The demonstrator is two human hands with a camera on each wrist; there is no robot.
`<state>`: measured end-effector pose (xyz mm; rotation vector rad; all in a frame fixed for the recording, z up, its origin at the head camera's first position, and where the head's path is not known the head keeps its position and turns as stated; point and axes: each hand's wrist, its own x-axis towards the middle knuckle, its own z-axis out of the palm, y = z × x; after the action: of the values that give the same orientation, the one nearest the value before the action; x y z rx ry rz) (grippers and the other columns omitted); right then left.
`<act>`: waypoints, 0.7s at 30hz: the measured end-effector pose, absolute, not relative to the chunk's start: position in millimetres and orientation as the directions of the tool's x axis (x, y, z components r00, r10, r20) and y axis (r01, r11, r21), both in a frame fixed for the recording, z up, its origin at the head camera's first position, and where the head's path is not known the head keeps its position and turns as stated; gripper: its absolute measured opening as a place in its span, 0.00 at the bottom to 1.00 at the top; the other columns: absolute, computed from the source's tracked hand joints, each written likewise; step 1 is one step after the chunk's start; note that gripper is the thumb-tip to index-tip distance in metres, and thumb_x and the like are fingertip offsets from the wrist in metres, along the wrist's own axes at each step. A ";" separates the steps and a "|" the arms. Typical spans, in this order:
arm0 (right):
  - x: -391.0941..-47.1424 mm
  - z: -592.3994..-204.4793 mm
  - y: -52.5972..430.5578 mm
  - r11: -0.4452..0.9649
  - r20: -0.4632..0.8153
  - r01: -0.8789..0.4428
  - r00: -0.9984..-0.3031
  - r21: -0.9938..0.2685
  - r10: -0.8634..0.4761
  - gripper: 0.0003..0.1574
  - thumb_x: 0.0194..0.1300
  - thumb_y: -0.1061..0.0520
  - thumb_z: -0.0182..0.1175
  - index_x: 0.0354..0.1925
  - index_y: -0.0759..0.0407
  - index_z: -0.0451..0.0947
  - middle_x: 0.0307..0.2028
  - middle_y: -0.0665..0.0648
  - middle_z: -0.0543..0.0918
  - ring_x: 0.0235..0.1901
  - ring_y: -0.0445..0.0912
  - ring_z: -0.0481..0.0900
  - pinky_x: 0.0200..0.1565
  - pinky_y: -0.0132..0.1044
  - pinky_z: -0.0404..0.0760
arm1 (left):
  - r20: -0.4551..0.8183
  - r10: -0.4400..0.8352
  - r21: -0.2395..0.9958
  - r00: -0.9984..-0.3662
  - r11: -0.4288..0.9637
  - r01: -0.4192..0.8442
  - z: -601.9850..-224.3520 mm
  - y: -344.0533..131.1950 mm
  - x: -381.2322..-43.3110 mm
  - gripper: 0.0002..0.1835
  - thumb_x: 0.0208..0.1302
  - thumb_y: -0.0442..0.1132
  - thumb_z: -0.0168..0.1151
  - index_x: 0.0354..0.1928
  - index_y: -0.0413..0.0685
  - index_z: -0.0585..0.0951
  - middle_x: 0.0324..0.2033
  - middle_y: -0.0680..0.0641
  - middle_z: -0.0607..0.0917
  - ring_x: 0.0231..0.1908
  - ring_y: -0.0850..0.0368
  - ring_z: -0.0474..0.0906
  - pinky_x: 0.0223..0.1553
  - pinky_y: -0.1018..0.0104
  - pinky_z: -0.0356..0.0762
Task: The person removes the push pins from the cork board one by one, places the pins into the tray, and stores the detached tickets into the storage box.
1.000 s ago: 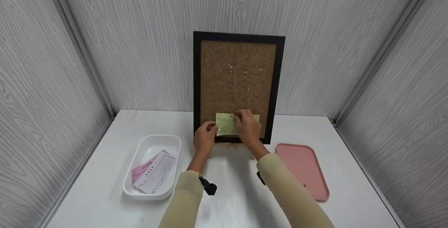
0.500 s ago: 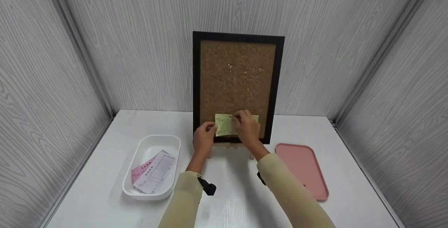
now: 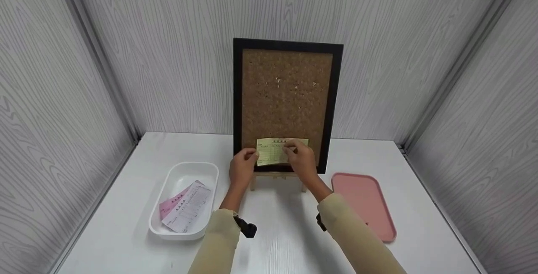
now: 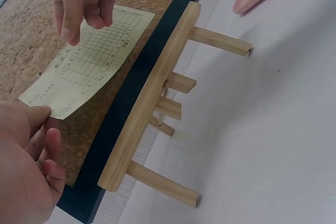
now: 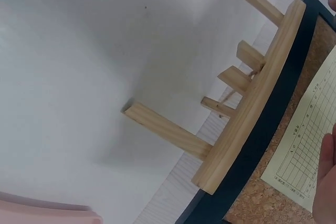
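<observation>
My left hand [image 3: 242, 168] pinches the lower left corner of a pale yellow printed form [image 3: 269, 153] between thumb and index finger. Behind the form stands a black-framed cork board [image 3: 286, 85], the form lying across its lower part. In the left wrist view the form [image 4: 97, 61] bows slightly over the cork. My right hand [image 3: 303, 161] has bent fingers right in front of the form's upper middle, covering part of its right half. I cannot tell whether those fingertips hold something small. Only part of the right hand [image 5: 326, 182] shows in the right wrist view.
The board rests on a wooden easel [image 4: 152, 98] with legs standing on the white table [image 3: 273, 232]. At left, a white tray [image 3: 155, 223] contains pink and white printed slips [image 3: 189, 206]. A pink tray [image 3: 361, 194] lies at right, a small dark object in it.
The form has shifted slightly down and left with the left hand. The right hand has dropped from the form's top edge to a little lower, uncovering more of its heading.
</observation>
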<state>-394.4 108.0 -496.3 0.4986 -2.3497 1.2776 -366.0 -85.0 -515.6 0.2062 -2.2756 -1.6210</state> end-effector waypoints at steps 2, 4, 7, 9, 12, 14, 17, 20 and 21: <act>-391.8 -497.0 110.4 0.491 0.522 -0.507 -0.845 -0.708 -0.119 0.03 0.70 0.58 0.64 0.41 0.55 0.83 0.33 0.54 0.86 0.22 0.42 0.78 0.25 0.34 0.77 | 0.191 -0.309 0.940 -0.932 0.332 0.082 -515.3 -86.4 -364.2 0.12 0.69 0.48 0.64 0.47 0.51 0.87 0.41 0.49 0.88 0.42 0.53 0.82 0.44 0.55 0.78; -388.9 -497.5 113.1 0.473 0.532 -0.521 -0.838 -0.710 -0.124 0.04 0.70 0.59 0.64 0.42 0.57 0.83 0.34 0.55 0.86 0.22 0.45 0.78 0.25 0.33 0.76 | 0.193 -0.308 0.942 -0.932 0.324 0.088 -514.8 -87.9 -362.1 0.12 0.69 0.47 0.65 0.48 0.50 0.87 0.41 0.49 0.88 0.41 0.53 0.83 0.43 0.56 0.78; -384.2 -498.2 117.9 0.432 0.546 -0.540 -0.829 -0.722 -0.123 0.08 0.69 0.61 0.64 0.45 0.62 0.83 0.37 0.57 0.87 0.23 0.52 0.81 0.25 0.32 0.77 | 0.186 -0.291 0.949 -0.939 0.301 0.095 -513.2 -90.2 -357.1 0.13 0.69 0.47 0.64 0.49 0.51 0.87 0.42 0.49 0.89 0.40 0.54 0.83 0.41 0.57 0.78; -380.6 -498.8 121.9 0.408 0.558 -0.553 -0.821 -0.726 -0.120 0.09 0.69 0.63 0.64 0.47 0.64 0.83 0.39 0.59 0.87 0.23 0.56 0.82 0.26 0.32 0.78 | 0.178 -0.279 0.954 -0.944 0.285 0.096 -511.6 -91.8 -353.3 0.13 0.70 0.48 0.64 0.50 0.51 0.86 0.43 0.49 0.89 0.39 0.54 0.83 0.40 0.58 0.79; -374.5 -500.6 129.0 0.381 0.558 -0.559 -0.820 -0.736 -0.127 0.11 0.68 0.64 0.64 0.48 0.66 0.84 0.39 0.61 0.88 0.25 0.60 0.82 0.27 0.32 0.79 | 0.165 -0.266 0.959 -0.950 0.267 0.092 -508.9 -94.9 -346.0 0.13 0.70 0.48 0.63 0.50 0.51 0.86 0.44 0.48 0.88 0.39 0.55 0.83 0.39 0.60 0.80; -370.0 -501.9 134.5 0.367 0.548 -0.554 -0.826 -0.747 -0.130 0.10 0.68 0.64 0.64 0.47 0.67 0.84 0.39 0.62 0.87 0.27 0.62 0.82 0.28 0.31 0.80 | 0.160 -0.265 0.963 -0.951 0.252 0.092 -507.1 -97.5 -340.5 0.13 0.70 0.47 0.64 0.50 0.50 0.86 0.43 0.47 0.88 0.38 0.55 0.83 0.38 0.61 0.80; -361.9 -503.4 143.5 0.364 0.514 -0.520 -0.849 -0.773 -0.120 0.11 0.69 0.63 0.64 0.47 0.67 0.84 0.37 0.64 0.87 0.29 0.65 0.82 0.29 0.31 0.80 | 0.150 -0.254 0.972 -0.956 0.217 0.094 -506.3 -101.7 -331.5 0.13 0.69 0.45 0.64 0.49 0.47 0.86 0.41 0.47 0.88 0.35 0.55 0.82 0.35 0.63 0.80; -352.0 -504.2 153.5 0.365 0.480 -0.480 -0.872 -0.798 -0.095 0.10 0.68 0.62 0.64 0.47 0.66 0.84 0.36 0.66 0.86 0.30 0.62 0.82 0.30 0.33 0.81 | 0.140 -0.238 0.976 -0.961 0.197 0.093 -507.5 -106.2 -321.4 0.13 0.70 0.44 0.64 0.50 0.45 0.85 0.41 0.46 0.87 0.33 0.55 0.79 0.33 0.65 0.78; -348.8 -504.7 157.1 0.365 0.469 -0.467 -0.879 -0.806 -0.089 0.10 0.68 0.62 0.64 0.46 0.65 0.84 0.36 0.65 0.86 0.29 0.60 0.82 0.31 0.35 0.82 | 0.135 -0.236 0.977 -0.962 0.195 0.089 -508.3 -107.8 -318.0 0.13 0.70 0.44 0.64 0.50 0.45 0.85 0.40 0.46 0.87 0.33 0.55 0.79 0.32 0.65 0.77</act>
<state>-348.8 157.1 -504.7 0.4878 -2.2858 1.5196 -318.0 -107.8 -508.3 0.1397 -2.2167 -1.8389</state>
